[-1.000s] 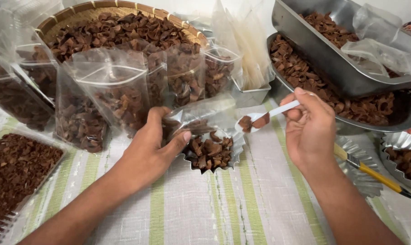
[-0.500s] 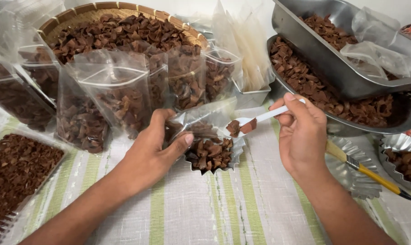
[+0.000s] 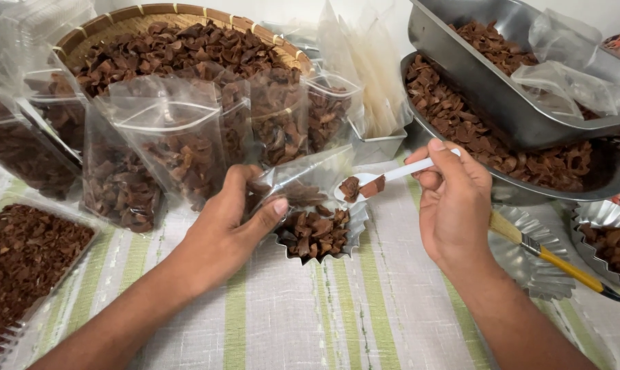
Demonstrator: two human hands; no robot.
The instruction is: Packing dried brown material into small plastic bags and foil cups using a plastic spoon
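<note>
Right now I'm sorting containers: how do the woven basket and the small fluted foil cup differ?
The woven basket is large, brown and stands behind the bags; the fluted foil cup is small, silvery and sits between the left hand and right hand. Both hold brown dried chips.

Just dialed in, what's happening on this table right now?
A person is working with dried brown chips. The left hand holds a small clear bag open, tilted over a fluted foil cup that is full of chips. The right hand holds a white spoon carrying a few chips at the bag's mouth. Around them stand filled clear bags, a woven basket and metal pans of the same chips, on a striped cloth. A brush lies beside the right wrist.
</note>
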